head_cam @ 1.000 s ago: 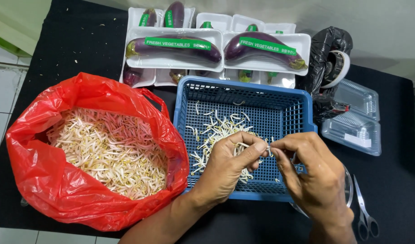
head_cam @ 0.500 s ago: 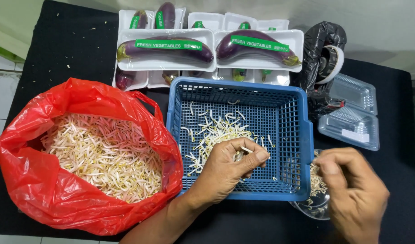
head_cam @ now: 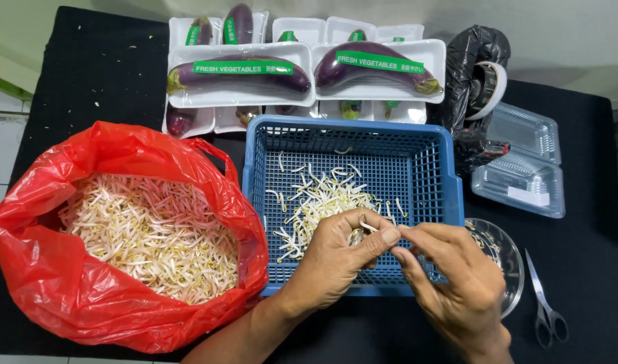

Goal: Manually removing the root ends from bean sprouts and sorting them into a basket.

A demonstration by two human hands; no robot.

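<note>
Pinching one bean sprout (head_cam: 371, 228) between them, the left hand (head_cam: 339, 253) and right hand (head_cam: 450, 280) meet fingertip to fingertip over the blue basket (head_cam: 450, 175), right of the red bag (head_cam: 66, 296); scissors (head_cam: 544, 303) lie far right.

Both hands, left hand (head_cam: 339, 253) and right hand (head_cam: 450, 283), pinch together over the basket (head_cam: 430, 168) holding sprouts (head_cam: 322, 202). Left of the grip: bag (head_cam: 66, 296) of sprouts. Behind: eggplant trays (head_cam: 309, 87). Right: bowl (head_cam: 514, 259), scissors (head_cam: 546, 310), clear containers (head_cam: 524, 162).
</note>
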